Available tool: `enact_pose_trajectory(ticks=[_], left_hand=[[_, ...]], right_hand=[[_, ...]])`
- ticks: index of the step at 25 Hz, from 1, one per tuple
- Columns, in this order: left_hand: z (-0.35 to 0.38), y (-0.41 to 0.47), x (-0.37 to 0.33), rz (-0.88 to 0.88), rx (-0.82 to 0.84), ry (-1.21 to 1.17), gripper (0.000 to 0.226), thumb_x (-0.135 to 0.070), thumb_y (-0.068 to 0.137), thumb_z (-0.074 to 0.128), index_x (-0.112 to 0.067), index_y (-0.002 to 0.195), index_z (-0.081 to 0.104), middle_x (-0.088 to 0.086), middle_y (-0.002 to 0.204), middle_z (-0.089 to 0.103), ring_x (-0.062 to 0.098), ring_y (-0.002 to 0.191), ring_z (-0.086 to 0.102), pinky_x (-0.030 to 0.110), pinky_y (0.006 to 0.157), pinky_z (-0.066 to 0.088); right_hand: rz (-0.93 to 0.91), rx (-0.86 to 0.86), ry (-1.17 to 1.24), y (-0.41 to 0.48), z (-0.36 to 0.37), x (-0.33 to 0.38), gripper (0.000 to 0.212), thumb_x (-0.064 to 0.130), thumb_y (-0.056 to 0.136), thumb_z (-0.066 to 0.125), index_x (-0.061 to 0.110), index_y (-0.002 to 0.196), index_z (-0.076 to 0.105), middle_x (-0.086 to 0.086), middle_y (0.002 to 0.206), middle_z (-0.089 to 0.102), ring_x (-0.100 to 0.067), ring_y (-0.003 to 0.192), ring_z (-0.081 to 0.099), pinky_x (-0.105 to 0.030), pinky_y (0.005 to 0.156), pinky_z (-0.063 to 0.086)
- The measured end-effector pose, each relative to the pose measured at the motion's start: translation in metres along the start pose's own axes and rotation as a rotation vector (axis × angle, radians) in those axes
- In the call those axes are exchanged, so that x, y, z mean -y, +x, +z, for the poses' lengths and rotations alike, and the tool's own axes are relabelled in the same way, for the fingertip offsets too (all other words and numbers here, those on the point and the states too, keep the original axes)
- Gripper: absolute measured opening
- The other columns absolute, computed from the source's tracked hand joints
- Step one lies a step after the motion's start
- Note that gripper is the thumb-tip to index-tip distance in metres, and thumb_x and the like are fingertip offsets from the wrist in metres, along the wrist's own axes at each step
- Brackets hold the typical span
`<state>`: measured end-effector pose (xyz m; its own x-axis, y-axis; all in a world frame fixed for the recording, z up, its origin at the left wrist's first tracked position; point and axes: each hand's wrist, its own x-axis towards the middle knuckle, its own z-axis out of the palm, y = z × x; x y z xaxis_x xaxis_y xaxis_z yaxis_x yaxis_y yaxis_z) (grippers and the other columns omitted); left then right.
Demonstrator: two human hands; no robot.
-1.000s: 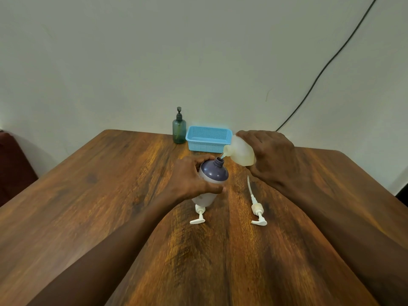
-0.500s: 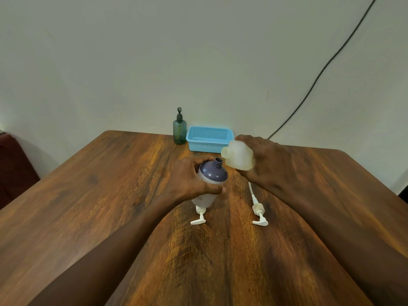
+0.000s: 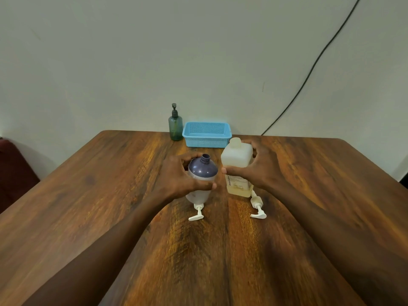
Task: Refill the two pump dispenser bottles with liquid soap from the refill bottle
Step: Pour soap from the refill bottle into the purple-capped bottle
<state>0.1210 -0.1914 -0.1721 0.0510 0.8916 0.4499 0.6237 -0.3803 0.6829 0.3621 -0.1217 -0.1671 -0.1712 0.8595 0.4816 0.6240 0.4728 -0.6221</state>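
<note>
Both hands are full here. The left hand (image 3: 176, 177) is wrapped around the purple-topped dispenser bottle (image 3: 202, 173), which stands on the wooden surface (image 3: 88, 195) with its neck open and no pump in it. The right hand (image 3: 256, 171) grips the refill bottle (image 3: 237, 160), upright just beside the dispenser and looking like it rests on the surface too, though I can't be sure it's fully down. It seems to have no cap on.

What I'd worry about: two open bottles standing almost shoulder to shoulder. Bump either one while letting go and soap runs across the wood. The dispenser looks rounded and narrow at the base, so I'd guess it tips easily.

The two white pumps lie flat just in front, the left pump (image 3: 197, 212) by the dispenser and the right pump (image 3: 257, 208) tucked at the refill bottle's foot. A bottle set down on that tube would wobble.

I can't tell how full the dispenser is, so pushing a pump in might overflow it. The green pump bottle (image 3: 175, 127) and blue basket (image 3: 207, 134) sit at the back, well apart.
</note>
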Motion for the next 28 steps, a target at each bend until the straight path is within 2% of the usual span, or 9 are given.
enact_pose_trajectory(ticks=[5, 8, 13, 16, 19, 21, 23, 25, 28], left_hand=[[0.003, 0.000, 0.009, -0.030, -0.001, -0.041, 0.071, -0.047, 0.056, 0.098, -0.034, 0.119, 0.069, -0.022, 0.109, 0.072, -0.007, 0.101, 0.066, 0.012, 0.081, 0.055], [0.004, 0.001, 0.013, -0.036, -0.004, -0.055, 0.075, -0.049, 0.055, 0.097, -0.032, 0.122, 0.069, -0.019, 0.112, 0.073, -0.004, 0.101, 0.067, 0.014, 0.082, 0.056], [0.005, 0.001, 0.012, -0.041, 0.003, -0.059, 0.073, -0.047, 0.056, 0.098, -0.035, 0.122, 0.068, -0.022, 0.110, 0.071, -0.009, 0.101, 0.065, 0.008, 0.081, 0.053], [0.006, 0.000, 0.008, -0.038, 0.006, -0.063, 0.070, -0.044, 0.056, 0.098, -0.035, 0.119, 0.068, -0.023, 0.109, 0.071, -0.008, 0.101, 0.066, 0.008, 0.081, 0.053], [0.003, -0.003, 0.005, -0.046, 0.005, -0.065, 0.067, -0.040, 0.058, 0.098, -0.041, 0.116, 0.065, -0.026, 0.107, 0.069, -0.012, 0.100, 0.064, 0.004, 0.077, 0.049], [-0.004, -0.006, 0.008, -0.051, -0.011, -0.067, 0.064, -0.040, 0.058, 0.098, -0.047, 0.111, 0.062, -0.026, 0.105, 0.069, -0.013, 0.099, 0.064, 0.004, 0.077, 0.050], [-0.014, -0.011, 0.014, -0.065, -0.032, -0.065, 0.064, -0.046, 0.056, 0.097, -0.050, 0.110, 0.062, -0.025, 0.106, 0.070, -0.009, 0.101, 0.066, 0.009, 0.080, 0.053], [-0.022, -0.015, 0.024, -0.097, -0.039, -0.080, 0.070, -0.048, 0.055, 0.097, -0.042, 0.118, 0.066, -0.019, 0.112, 0.073, -0.003, 0.103, 0.068, 0.018, 0.086, 0.057], [-0.030, -0.024, 0.041, -0.122, -0.085, -0.056, 0.084, -0.051, 0.054, 0.097, -0.030, 0.129, 0.067, -0.013, 0.118, 0.073, 0.003, 0.106, 0.069, 0.030, 0.089, 0.060]], right_hand=[[0.023, 0.135, 0.148, -0.007, 0.008, -0.012, 0.088, 0.059, 0.050, 0.093, 0.034, 0.124, 0.052, 0.008, 0.118, 0.061, -0.014, 0.105, 0.063, -0.035, 0.080, 0.062], [0.028, 0.158, 0.186, -0.010, 0.010, -0.016, 0.083, 0.050, 0.054, 0.096, 0.037, 0.121, 0.049, 0.008, 0.118, 0.061, -0.013, 0.104, 0.063, -0.028, 0.080, 0.061], [0.050, 0.264, 0.260, -0.007, 0.002, -0.026, 0.086, 0.055, 0.052, 0.094, 0.036, 0.125, 0.051, 0.007, 0.120, 0.063, -0.014, 0.108, 0.066, -0.026, 0.078, 0.062], [0.049, 0.332, 0.295, -0.004, -0.001, -0.031, 0.093, 0.056, 0.052, 0.094, 0.031, 0.132, 0.052, 0.005, 0.123, 0.064, -0.019, 0.110, 0.067, -0.036, 0.081, 0.063], [0.010, 0.314, 0.212, -0.005, -0.006, -0.024, 0.095, 0.057, 0.058, 0.092, 0.037, 0.137, 0.045, 0.011, 0.134, 0.057, -0.016, 0.119, 0.061, -0.030, 0.086, 0.060], [-0.099, 0.138, 0.082, -0.006, -0.010, -0.012, 0.095, 0.061, 0.064, 0.088, 0.035, 0.143, 0.042, 0.010, 0.143, 0.053, -0.011, 0.124, 0.052, -0.025, 0.094, 0.050], [-0.280, -0.019, 0.024, -0.007, -0.012, 0.006, 0.083, 0.057, 0.073, 0.083, 0.025, 0.141, 0.049, 0.004, 0.144, 0.055, -0.007, 0.125, 0.050, -0.015, 0.098, 0.042], [-0.454, -0.039, 0.021, -0.007, -0.006, 0.024, 0.065, 0.040, 0.078, 0.085, 0.016, 0.133, 0.060, 0.000, 0.140, 0.060, -0.008, 0.127, 0.052, -0.011, 0.102, 0.041], [-0.647, 0.081, 0.075, -0.011, 0.013, 0.040, 0.036, 0.011, 0.079, 0.084, 0.012, 0.114, 0.073, -0.004, 0.125, 0.070, -0.012, 0.122, 0.062, -0.023, 0.104, 0.049]])
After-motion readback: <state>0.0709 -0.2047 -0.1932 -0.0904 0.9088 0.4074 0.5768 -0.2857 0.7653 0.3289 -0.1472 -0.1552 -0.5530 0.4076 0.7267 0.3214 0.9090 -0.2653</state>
